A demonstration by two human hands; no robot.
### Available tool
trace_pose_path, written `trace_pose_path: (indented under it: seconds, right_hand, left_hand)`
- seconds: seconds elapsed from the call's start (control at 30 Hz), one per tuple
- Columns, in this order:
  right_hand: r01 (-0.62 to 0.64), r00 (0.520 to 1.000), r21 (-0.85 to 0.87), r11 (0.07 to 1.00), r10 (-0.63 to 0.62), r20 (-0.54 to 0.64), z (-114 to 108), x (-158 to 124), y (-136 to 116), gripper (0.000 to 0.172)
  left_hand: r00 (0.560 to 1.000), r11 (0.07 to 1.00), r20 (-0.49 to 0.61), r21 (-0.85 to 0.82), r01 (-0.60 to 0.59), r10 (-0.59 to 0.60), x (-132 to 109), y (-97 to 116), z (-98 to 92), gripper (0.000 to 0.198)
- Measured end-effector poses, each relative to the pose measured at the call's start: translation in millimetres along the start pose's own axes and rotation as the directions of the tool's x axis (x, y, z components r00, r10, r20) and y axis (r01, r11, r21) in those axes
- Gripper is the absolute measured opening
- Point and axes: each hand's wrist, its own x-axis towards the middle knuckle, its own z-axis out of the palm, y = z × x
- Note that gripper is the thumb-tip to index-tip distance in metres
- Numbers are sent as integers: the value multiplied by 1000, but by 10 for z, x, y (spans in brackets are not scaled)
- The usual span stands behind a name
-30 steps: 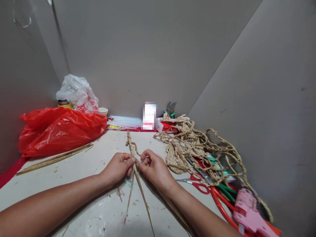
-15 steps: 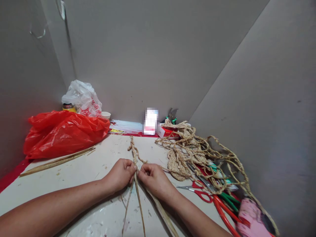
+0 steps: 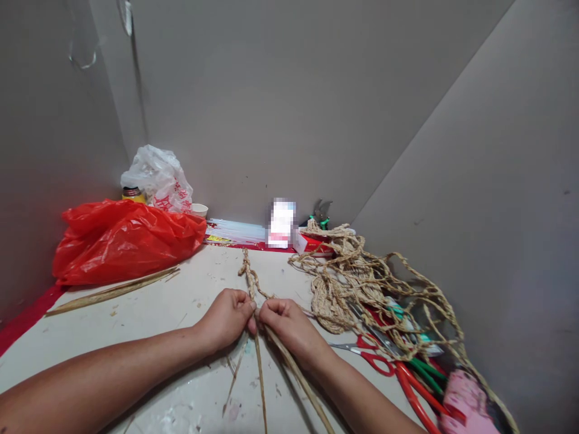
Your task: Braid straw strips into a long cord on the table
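Observation:
A plaited straw braid (image 3: 249, 275) lies on the white table (image 3: 149, 313), running away from me. Its loose strands (image 3: 261, 386) trail back toward me. My left hand (image 3: 226, 316) is closed in a pinch on the strands at the near end of the braid. My right hand (image 3: 287, 325) is closed beside it, fingers curled round another strand that runs down to the right. The two hands touch at the fingertips.
A red plastic bag (image 3: 122, 240) and a white bag (image 3: 158, 179) sit at the back left, with long dry leaves (image 3: 113, 291) in front. At the right lie a heap of braided straw rope (image 3: 357, 277), red scissors (image 3: 373, 355) and a pink tool (image 3: 465, 404). Grey walls enclose the table.
My hands have stayed at the braid's near end, working the strands; the right-hand strand has swung out to the right. The view has shifted slightly.

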Motion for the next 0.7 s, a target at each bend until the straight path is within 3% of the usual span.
trace_pose_path:
  seconds: [0.17,0.3,0.47,0.6,0.7]
  right_hand:
    - [30,996,-13,999,-29,81,-113,-44,-77,36]
    - [76,975,-108,991,-96,-199,-331,97,-253,33]
    - [29,909,-304,952,-152,-388,-457,695,-320,16]
    - [1,914,-302,953,-123,-387,-323,1180,-152,23]
    - [5,922,-283,959,-113,-370,-174,1379,-16,23]
  left_hand:
    - [998,996,-10,-54,66,-67,-3,22,-14,31]
    - [984,981,-16,-87,176,-178,-13,77,-31,37]
    - [971,957,-12,-169,235,-240,-23,130,-29,37]
    - [968,948,-42,-213,235,-249,-29,126,-16,38]
    - [971,951,-63,-224,211,-230,-17,95,-10,37]
